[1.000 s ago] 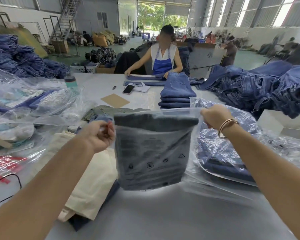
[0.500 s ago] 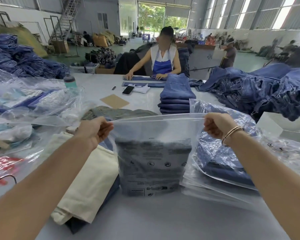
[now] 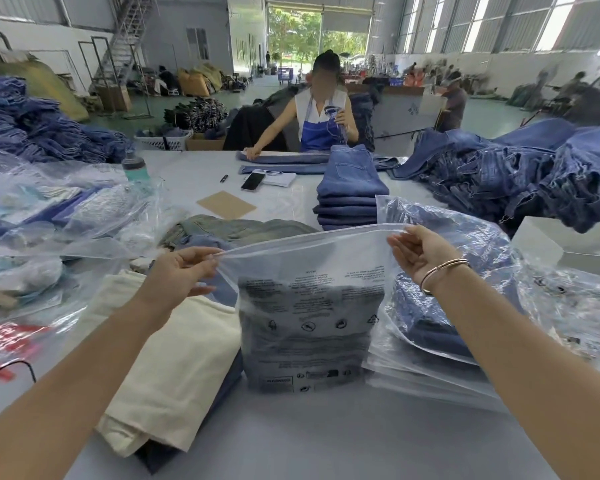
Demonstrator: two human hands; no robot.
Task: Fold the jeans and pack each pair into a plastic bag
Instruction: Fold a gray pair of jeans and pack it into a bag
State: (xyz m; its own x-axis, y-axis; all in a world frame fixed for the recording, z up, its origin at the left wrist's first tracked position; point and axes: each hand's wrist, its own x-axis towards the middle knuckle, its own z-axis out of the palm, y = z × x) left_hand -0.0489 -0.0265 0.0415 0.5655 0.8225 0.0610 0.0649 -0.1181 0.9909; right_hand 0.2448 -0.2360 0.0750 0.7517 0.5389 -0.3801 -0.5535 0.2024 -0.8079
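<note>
A clear plastic bag (image 3: pixel 309 271) printed with warning text stands upright on the grey table (image 3: pixel 326 438) in front of me. A folded pair of dark grey jeans (image 3: pixel 312 344) fills its lower part. My left hand (image 3: pixel 181 275) pinches the bag's top left corner between thumb and forefinger. My right hand (image 3: pixel 423 258) holds the top right corner with its fingertips, palm turned inward. The bag's top edge is stretched flat between my hands.
Folded cream trousers (image 3: pixel 174 368) lie left of the bag. Bagged blue jeans (image 3: pixel 447 306) are stacked at its right. Behind are a pile of folded blue jeans (image 3: pixel 347 202), a loose heap (image 3: pixel 534 181), a phone (image 3: pixel 253 181), and a person (image 3: pixel 321 123) working across the table.
The bag came down from mid-air and now stands on the table. The jeans sank to its bottom, and my hands pulled the top edge taut.
</note>
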